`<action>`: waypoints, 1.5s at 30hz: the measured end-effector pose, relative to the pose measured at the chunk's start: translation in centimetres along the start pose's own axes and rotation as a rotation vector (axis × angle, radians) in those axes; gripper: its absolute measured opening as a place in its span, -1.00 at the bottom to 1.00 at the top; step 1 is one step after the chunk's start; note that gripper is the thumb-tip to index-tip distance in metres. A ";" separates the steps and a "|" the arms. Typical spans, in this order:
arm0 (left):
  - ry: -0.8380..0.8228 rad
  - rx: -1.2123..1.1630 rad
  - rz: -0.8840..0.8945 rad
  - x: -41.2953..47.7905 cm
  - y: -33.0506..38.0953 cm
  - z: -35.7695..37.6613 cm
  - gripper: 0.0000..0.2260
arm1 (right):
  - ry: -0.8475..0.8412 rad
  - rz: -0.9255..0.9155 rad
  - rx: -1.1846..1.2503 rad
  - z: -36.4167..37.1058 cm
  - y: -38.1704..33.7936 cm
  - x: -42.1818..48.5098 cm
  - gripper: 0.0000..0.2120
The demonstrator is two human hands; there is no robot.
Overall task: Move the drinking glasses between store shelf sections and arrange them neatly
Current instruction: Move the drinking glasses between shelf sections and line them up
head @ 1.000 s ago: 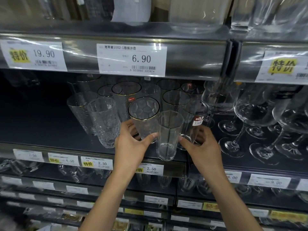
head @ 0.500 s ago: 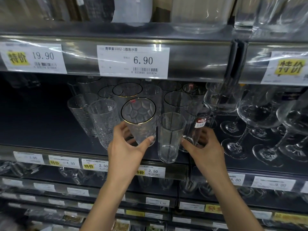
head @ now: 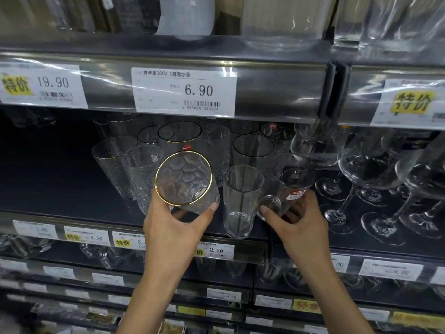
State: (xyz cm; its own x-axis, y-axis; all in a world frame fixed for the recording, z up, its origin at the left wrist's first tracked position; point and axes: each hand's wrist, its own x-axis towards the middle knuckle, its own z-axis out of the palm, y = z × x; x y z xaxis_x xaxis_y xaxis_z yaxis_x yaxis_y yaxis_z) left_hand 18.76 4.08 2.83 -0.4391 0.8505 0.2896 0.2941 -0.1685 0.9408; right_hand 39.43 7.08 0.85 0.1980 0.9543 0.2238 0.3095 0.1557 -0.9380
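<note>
My left hand [head: 173, 227] grips a gold-rimmed hammered glass [head: 185, 179], tilted so its mouth faces me, lifted off the dark shelf [head: 60, 189]. My right hand [head: 296, 220] holds a tall clear glass with a red label [head: 291, 186], tipped back so its base points toward me. Between the hands a plain faceted glass [head: 240, 201] stands upright at the shelf's front edge. Behind them stand several tumblers [head: 252, 148], some black-rimmed, some gold-rimmed. Two textured glasses [head: 134, 172] stand to the left.
Stemmed wine glasses [head: 370, 179] fill the section to the right, past a vertical divider [head: 332, 92]. A price rail with tags [head: 185, 91] runs overhead. The left part of the shelf is dark and bare. Lower shelves hold more glassware and price tags [head: 215, 250].
My left hand has lifted the gold-rimmed glass and tilted its mouth toward me. My right hand has closed on the red-labelled glass and tipped it back.
</note>
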 end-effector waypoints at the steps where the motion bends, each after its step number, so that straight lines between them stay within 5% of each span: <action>1: 0.007 0.002 -0.002 -0.1 0.2 -0.1 -0.29 | 0.003 -0.018 -0.005 -0.1 -0.1 -0.2 -0.49; 13: 0.078 0.015 0.071 -1.9 0.9 -2.3 -0.23 | 0.117 -0.211 0.041 -1.8 -1.1 -2.2 -0.48; 17: 0.070 -0.035 0.133 -2.8 0.8 -3.0 -0.41 | 0.064 -0.252 0.192 -2.5 -1.8 -3.4 -0.40; 21: 0.012 -0.224 0.085 -4.8 0.8 -3.3 -0.47 | -0.056 -0.295 0.442 -2.1 -2.4 -4.5 -0.38; 24: -0.011 -0.486 -0.034 -6.6 -0.5 -3.3 -0.29 | -0.155 -0.145 0.697 -1.8 -2.8 -5.6 -0.38; 27: -0.058 -0.733 -0.222 -8.3 -1.0 -3.6 0.05 | -0.342 0.047 0.826 -1.1 -3.5 -6.6 -0.12; 30: 0.019 -0.881 -0.325 -9.3 -0.7 -4.3 0.01 | -0.537 0.127 0.860 0.2 -3.8 -7.5 0.04; 38: 0.383 -0.639 -0.434 -12.0 -2.4 -10.8 0.07 | -0.846 0.144 0.748 6.5 -5.3 -10.7 -0.31; 45: 0.588 -0.596 -0.369 -14.6 -2.4 -18.8 0.00 | -1.101 0.172 0.699 14.2 -8.1 -14.3 -0.20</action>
State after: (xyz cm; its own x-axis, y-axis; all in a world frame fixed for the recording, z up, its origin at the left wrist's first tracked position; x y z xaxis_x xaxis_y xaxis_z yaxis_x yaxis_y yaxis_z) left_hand 8.48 -17.30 -0.36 -0.8281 0.5380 -0.1578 -0.3656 -0.3049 0.8794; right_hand 20.83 -4.23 1.53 -0.7736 0.6299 0.0689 -0.2526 -0.2068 -0.9452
